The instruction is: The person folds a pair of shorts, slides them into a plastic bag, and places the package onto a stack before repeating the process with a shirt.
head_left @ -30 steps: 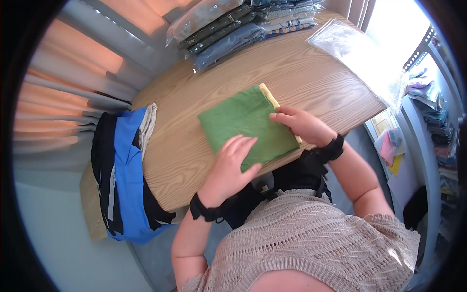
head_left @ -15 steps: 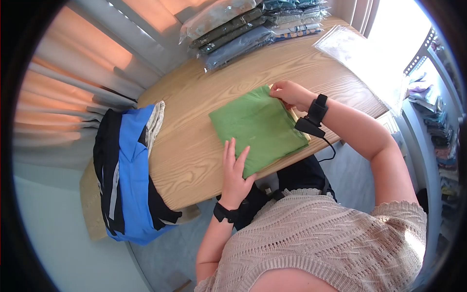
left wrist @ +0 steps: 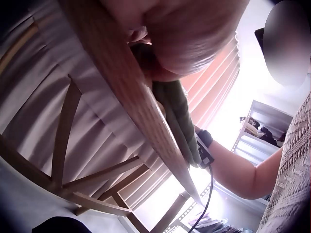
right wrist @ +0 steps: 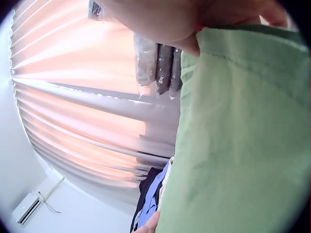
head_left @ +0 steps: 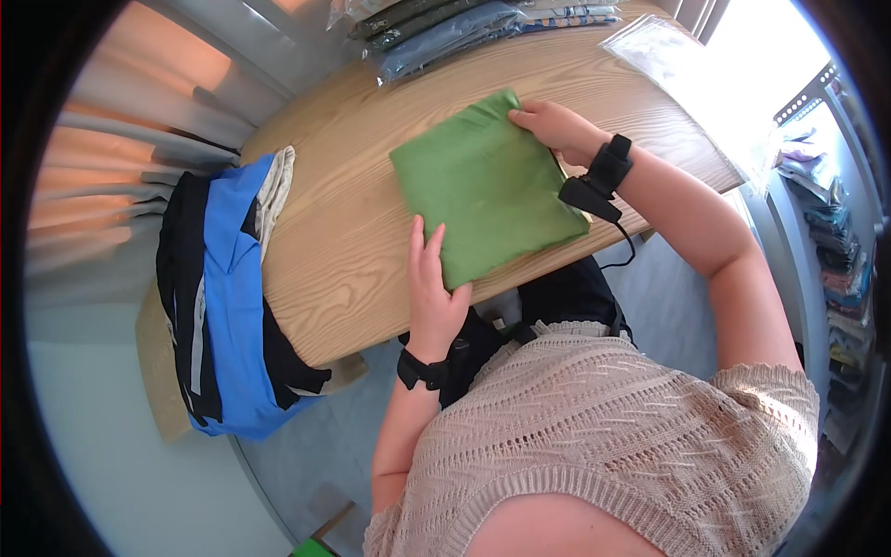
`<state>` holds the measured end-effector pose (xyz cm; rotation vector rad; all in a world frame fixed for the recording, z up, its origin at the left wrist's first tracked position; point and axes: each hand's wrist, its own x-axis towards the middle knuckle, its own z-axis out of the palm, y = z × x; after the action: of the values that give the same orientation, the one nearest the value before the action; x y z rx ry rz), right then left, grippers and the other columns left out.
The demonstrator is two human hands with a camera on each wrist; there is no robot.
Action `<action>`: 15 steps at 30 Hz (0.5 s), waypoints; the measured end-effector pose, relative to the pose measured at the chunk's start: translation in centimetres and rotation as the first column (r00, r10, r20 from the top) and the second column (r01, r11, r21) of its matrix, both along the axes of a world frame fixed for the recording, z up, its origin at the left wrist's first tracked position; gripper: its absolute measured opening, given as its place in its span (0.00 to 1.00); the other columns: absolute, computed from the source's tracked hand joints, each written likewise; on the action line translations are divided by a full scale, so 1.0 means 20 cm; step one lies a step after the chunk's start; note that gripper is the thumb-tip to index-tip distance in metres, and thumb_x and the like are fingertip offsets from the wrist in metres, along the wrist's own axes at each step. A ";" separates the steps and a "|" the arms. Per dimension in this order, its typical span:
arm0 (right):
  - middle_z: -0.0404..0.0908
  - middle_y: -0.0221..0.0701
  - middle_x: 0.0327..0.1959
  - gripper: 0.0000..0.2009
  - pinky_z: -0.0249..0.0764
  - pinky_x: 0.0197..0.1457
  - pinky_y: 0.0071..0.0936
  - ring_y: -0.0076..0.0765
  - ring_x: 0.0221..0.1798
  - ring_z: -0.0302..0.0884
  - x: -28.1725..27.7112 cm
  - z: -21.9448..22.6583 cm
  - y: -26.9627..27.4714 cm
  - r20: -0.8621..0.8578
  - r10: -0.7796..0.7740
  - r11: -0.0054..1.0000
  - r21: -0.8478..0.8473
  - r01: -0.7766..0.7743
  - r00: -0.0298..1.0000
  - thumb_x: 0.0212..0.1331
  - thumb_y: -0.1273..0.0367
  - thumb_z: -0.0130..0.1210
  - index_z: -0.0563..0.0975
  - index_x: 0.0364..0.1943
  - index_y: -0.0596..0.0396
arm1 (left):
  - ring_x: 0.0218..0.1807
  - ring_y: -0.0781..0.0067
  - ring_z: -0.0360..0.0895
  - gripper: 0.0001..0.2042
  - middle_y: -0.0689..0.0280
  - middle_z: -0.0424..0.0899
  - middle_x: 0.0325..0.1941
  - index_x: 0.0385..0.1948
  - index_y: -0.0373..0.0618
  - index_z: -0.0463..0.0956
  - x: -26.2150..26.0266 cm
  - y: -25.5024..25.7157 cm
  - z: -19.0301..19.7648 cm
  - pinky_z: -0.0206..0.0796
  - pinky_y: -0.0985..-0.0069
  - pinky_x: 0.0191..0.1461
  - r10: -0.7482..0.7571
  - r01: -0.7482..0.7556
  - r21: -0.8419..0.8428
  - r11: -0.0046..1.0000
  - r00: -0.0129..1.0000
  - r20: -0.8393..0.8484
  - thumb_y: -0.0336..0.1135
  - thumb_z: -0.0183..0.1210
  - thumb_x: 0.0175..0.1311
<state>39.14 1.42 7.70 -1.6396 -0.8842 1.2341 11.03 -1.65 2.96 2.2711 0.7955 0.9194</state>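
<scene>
A folded green cloth (head_left: 492, 190) lies near the front edge of the wooden table, with a strip of pale yellow along its right side. My right hand (head_left: 561, 130) pinches its far right corner, thumb on top and the other fingers behind the edge; the right wrist view shows the cloth's hemmed edge (right wrist: 243, 36) under that hand. At the near left corner my left hand (head_left: 434, 297) rests with straight fingers along the cloth's left side and the thumb by the front edge. From the left wrist view, the cloth's side (left wrist: 177, 109) appears just above the tabletop edge.
Clothes in blue (head_left: 232, 269), black and cream hang over the table's left end. Plastic-wrapped garments (head_left: 445, 42) are stacked at the back, and clear plastic bags (head_left: 650, 51) lie at the back right. Shelves (head_left: 826, 232) with packed items stand at the right.
My right hand has moved from the cloth's right side to its far corner and pinches it there. My left hand has come down to the near left corner. The head view has shifted.
</scene>
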 end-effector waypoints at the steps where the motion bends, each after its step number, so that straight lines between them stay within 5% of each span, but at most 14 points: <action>1: 0.78 0.31 0.40 0.19 0.72 0.39 0.23 0.26 0.38 0.75 0.00 0.03 -0.02 0.012 -0.024 1.000 -0.011 0.025 1.000 0.67 0.58 0.44 0.72 0.50 0.60 | 0.71 0.42 0.48 0.30 0.46 0.48 0.71 0.61 0.38 0.60 0.00 0.00 0.00 0.44 0.58 0.72 0.000 0.000 0.001 1.000 1.000 0.001 0.20 0.53 0.49; 6: 0.76 0.28 0.45 0.18 0.71 0.39 0.21 0.22 0.43 0.73 0.08 -0.03 -0.03 0.049 -0.061 0.998 -0.020 0.062 0.997 0.70 0.60 0.39 0.68 0.55 0.57 | 0.71 0.46 0.50 0.29 0.47 0.53 0.70 0.56 0.39 0.69 0.03 0.01 -0.03 0.45 0.58 0.71 -0.007 0.019 0.102 0.995 0.993 -0.116 0.12 0.39 0.49; 10: 0.77 0.31 0.41 0.17 0.71 0.38 0.25 0.26 0.41 0.74 0.13 -0.11 -0.06 -0.118 -0.174 0.981 0.061 0.182 0.978 0.69 0.61 0.40 0.70 0.51 0.60 | 0.71 0.46 0.50 0.27 0.49 0.57 0.69 0.54 0.39 0.72 0.04 -0.01 0.00 0.47 0.58 0.71 0.021 0.006 0.183 0.983 0.990 -0.141 0.12 0.39 0.49; 12: 0.77 0.33 0.39 0.16 0.72 0.38 0.28 0.30 0.40 0.75 0.16 -0.16 -0.05 -0.149 -0.222 0.970 0.067 0.234 0.964 0.69 0.62 0.41 0.71 0.48 0.62 | 0.70 0.44 0.52 0.24 0.51 0.60 0.67 0.55 0.42 0.71 0.04 0.00 0.00 0.52 0.57 0.68 0.026 0.066 0.309 0.949 0.958 -0.285 0.16 0.47 0.53; 15: 0.78 0.38 0.40 0.19 0.74 0.41 0.29 0.33 0.41 0.76 0.20 -0.14 -0.03 -0.334 -0.208 0.973 0.027 0.230 0.919 0.66 0.61 0.45 0.71 0.49 0.65 | 0.69 0.45 0.54 0.24 0.52 0.64 0.65 0.55 0.42 0.71 0.06 -0.01 0.01 0.55 0.57 0.66 0.007 0.084 0.269 0.959 0.948 -0.319 0.19 0.49 0.52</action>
<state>43.16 0.75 4.94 -1.3830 -0.5122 1.2595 12.23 -1.85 3.07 2.7214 0.7908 0.6904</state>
